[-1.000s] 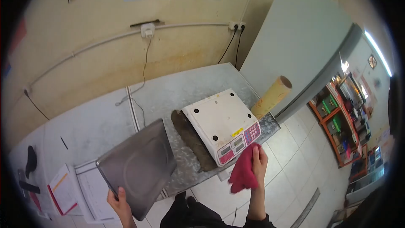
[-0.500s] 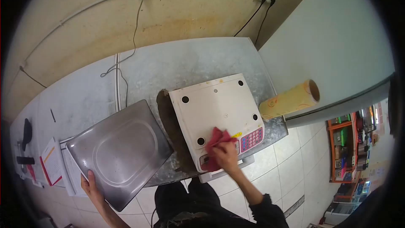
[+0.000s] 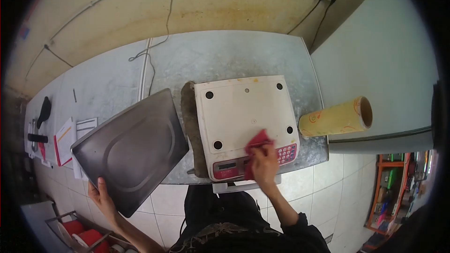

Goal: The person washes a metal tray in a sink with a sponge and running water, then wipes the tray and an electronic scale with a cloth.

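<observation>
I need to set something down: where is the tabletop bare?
Bare: the tabletop between scale and wall, right of the cable. Also between that cable and the dark stick. Crowded: the scale's left, with dark bundle and metal pan, and its front, with right hand and red cloth.

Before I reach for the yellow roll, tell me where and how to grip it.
Best wrap a hand around the yellow roll near its open end, coming from your own side: its body is a plain cylinder, the hollow end juts free, and the white scale sits close at its other end.
</observation>
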{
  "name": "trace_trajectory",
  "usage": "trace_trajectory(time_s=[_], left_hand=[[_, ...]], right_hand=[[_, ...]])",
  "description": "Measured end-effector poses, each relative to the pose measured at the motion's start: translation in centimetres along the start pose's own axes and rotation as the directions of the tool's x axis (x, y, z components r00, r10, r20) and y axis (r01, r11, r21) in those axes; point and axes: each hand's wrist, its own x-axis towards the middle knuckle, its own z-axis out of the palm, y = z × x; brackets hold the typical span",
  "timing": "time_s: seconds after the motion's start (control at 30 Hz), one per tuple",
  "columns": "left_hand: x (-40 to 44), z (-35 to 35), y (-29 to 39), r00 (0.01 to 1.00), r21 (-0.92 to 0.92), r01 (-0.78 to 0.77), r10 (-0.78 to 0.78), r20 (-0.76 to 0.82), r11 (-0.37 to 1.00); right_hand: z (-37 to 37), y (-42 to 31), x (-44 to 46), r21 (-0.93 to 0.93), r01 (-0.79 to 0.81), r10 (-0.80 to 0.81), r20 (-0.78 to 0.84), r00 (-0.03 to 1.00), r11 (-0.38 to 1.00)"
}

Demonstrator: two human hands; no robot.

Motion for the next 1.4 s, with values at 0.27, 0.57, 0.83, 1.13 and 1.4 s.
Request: trace_trajectory(time_s=[0.27,0.57,0.83,1.13,1.4], left_hand=[[1.4,4.6,-1.3,0.974,-0.296,0.096,-0.152,-0.17,0.95],[-0.9,13.0,-10.5,0.872,-0.665,0.252,-0.462,-0.158,0.703],[-6.1,11.2,-14.2,0.634,-0.434,0.768,-0.653,0.414,0.471],[-0.7,19.5,-0.8,0.692,-0.474,0.357,0.113,0.713,0.805],[-2.9,30.9,-2.5,0.689,-0.289,0.472,-0.144,0.71,0.833]], right_hand=[[3.4,-5.7,-1.9,0.096,0.168,-0.177,0.101,0.979,0.981],[-0.3,0.4,-0.5,0.113,-0.216,0.229,-0.12,0.966,0.97],[1.7,0.5,-0.5,-0.254,-0.051,-0.012,-0.242,0.97,0.966],[6.3,-0.7,15.3,0.027,-0.065,0.07,-0.284,0.956,0.998],[8.3,1.5,18.5,-0.135,0.177,-0.165,0.094,0.982,0.975]])
